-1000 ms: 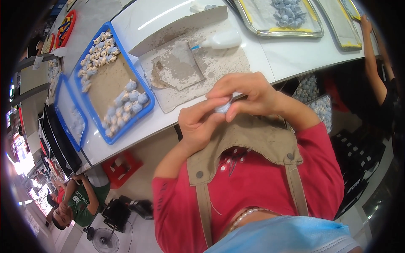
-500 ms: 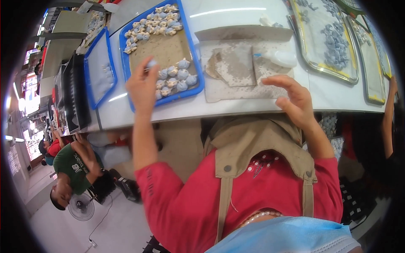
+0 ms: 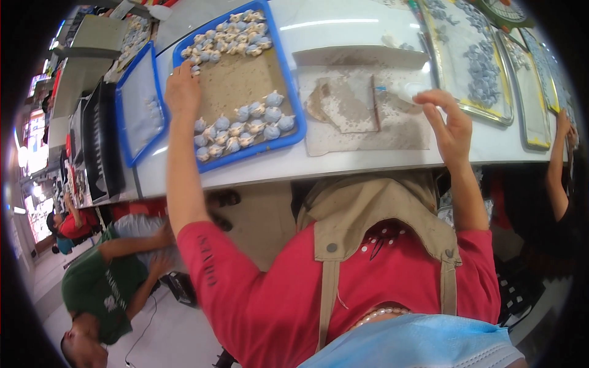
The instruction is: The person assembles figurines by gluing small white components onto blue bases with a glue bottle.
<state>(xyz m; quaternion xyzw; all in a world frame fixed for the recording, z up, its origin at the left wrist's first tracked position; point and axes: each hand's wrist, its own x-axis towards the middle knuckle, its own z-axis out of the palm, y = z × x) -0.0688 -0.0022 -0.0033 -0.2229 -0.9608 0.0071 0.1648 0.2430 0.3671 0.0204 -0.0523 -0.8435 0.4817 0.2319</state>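
Note:
My left hand [image 3: 183, 93] reaches over the left rim of a blue tray [image 3: 292, 80]. Its fingers are bent down together at the end of the far group of small blue-and-cream figurines [image 3: 236, 35]; whatever they grip is hidden behind the hand. A second group of figurines [image 3: 245, 126] lies in rows along the tray's near side. Above the right edge of a stained cardboard sheet [image 3: 368, 141], my right hand [image 3: 451, 126] hovers, thumb and curled fingers a little apart, nothing seen in it. Behind its fingertips lies a white bottle [image 3: 410, 89] with a blue tip, partly covered.
Left of the tray stands another blue-rimmed tray [image 3: 161, 113] with a few pieces. Metal-rimmed trays [image 3: 504, 121] of grey-blue pieces stand at the right. A person in green [image 3: 101, 288] sits at the left; another person's arm [image 3: 557, 165] shows at far right.
My left hand has moved away and left from the near figurines to the far group; the piece it held no longer shows. My right hand's fingers have drawn closer together. The person in green has shifted.

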